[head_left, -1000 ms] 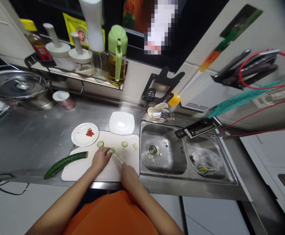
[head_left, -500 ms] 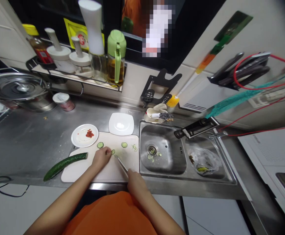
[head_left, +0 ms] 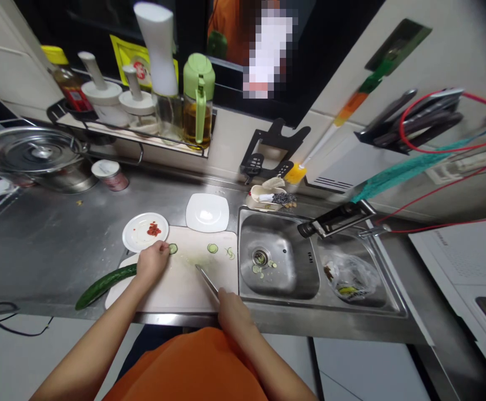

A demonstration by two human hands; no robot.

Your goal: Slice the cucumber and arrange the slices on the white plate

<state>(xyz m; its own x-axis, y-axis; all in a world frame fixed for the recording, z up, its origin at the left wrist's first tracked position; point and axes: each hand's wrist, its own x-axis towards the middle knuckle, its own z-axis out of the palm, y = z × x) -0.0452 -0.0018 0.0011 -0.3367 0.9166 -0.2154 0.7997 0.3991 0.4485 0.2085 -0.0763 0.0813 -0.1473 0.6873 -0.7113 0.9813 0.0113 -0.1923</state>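
My left hand (head_left: 153,263) is at the left part of the white cutting board (head_left: 171,295), with thumb and fingers pinched at the edge of a cucumber slice (head_left: 173,249). The wrist and hand partly cover one end of a long green cucumber (head_left: 105,287) beside it. In my right hand (head_left: 233,311) is a knife (head_left: 208,281), its blade pointing up and left over the wet middle of the board. Further right on the board lie another cucumber slice (head_left: 212,248) and thin green peel strips (head_left: 229,253).
Behind the board stand a white plate with red chopped bits (head_left: 138,231) and a square white plate (head_left: 207,213). A steel sink (head_left: 285,284) is at the right, with cucumber scraps near its drain. A condiment rack (head_left: 151,146) and a lidded pot (head_left: 38,159) are at the back left.
My left hand has moved left from the middle of the board to the left slice. The small piece at its fingertips no longer shows in the middle. The knife has barely moved.
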